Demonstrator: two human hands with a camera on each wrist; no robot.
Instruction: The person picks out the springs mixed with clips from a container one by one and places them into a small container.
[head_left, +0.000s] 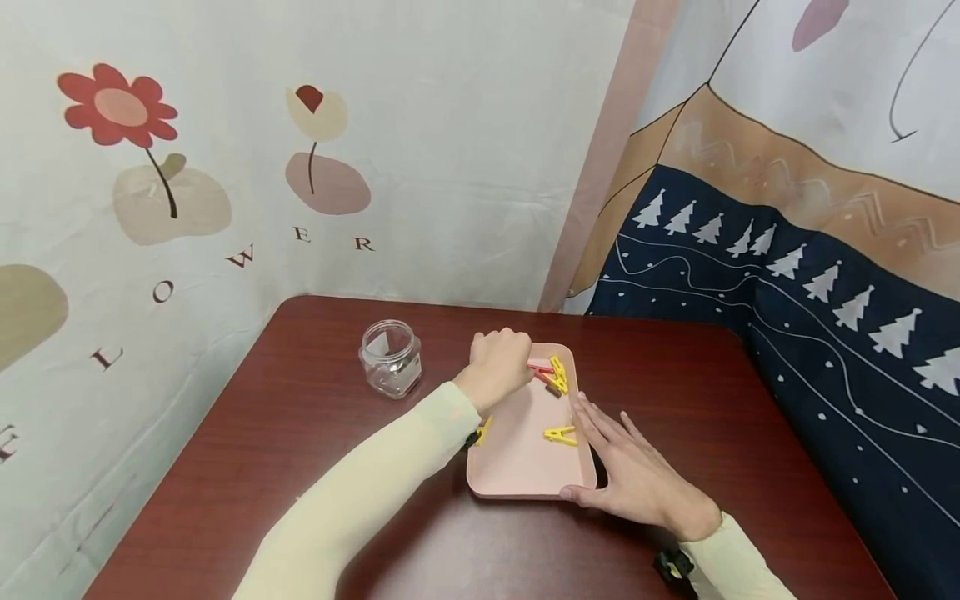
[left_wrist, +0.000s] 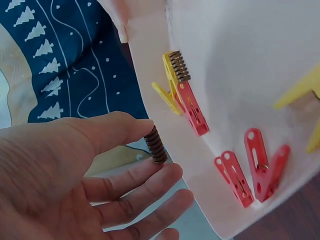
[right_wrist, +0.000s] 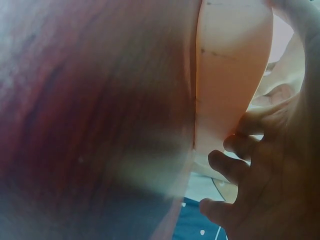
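My left hand [head_left: 501, 362] is over the far end of a pink tray [head_left: 517, 475]. Between its thumb and index finger it pinches a small dark brown coil spring [left_wrist: 156, 145], seen in the left wrist view; the other fingers are loosely bent. Inside the tray lie red clothespins [left_wrist: 258, 165], a red clothespin [left_wrist: 194, 111] beside a yellow clothespin [left_wrist: 170, 75], and a second brown spring [left_wrist: 180, 66]. Another yellow clothespin [head_left: 560, 435] is near the tray's right wall. With fingers spread, my right hand [head_left: 641, 479] rests against that wall.
Left of the tray stands an open clear glass jar [head_left: 391, 358] with a label. Both rest on a dark red wooden table [head_left: 300, 425]. A printed curtain [head_left: 450, 167] hangs behind the table, and dark blue fabric with white trees [head_left: 795, 283] runs along the right.
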